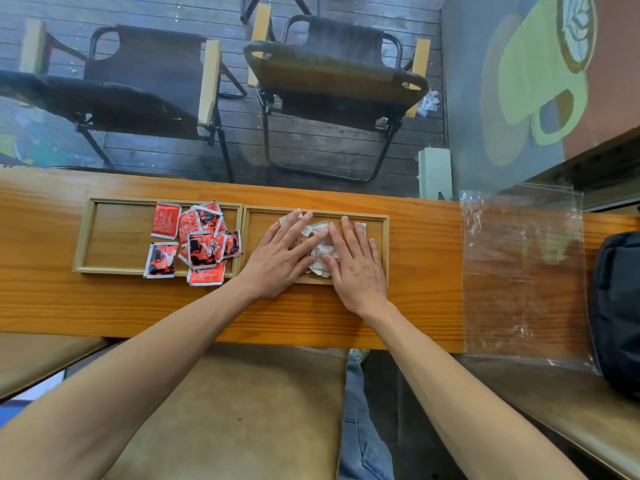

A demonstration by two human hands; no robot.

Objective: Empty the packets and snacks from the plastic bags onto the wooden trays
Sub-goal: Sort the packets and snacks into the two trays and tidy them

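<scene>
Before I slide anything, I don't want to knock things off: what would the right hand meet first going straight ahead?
Probably the tray's far rim; the right hand lies flat on snacks, fingers pointing at it.

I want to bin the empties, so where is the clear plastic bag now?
The clear plastic bag lies flat on the right end of the wooden counter, between the right tray and the dark bag.

Single head view — steeply down, close over the wooden counter [104, 306].
</scene>
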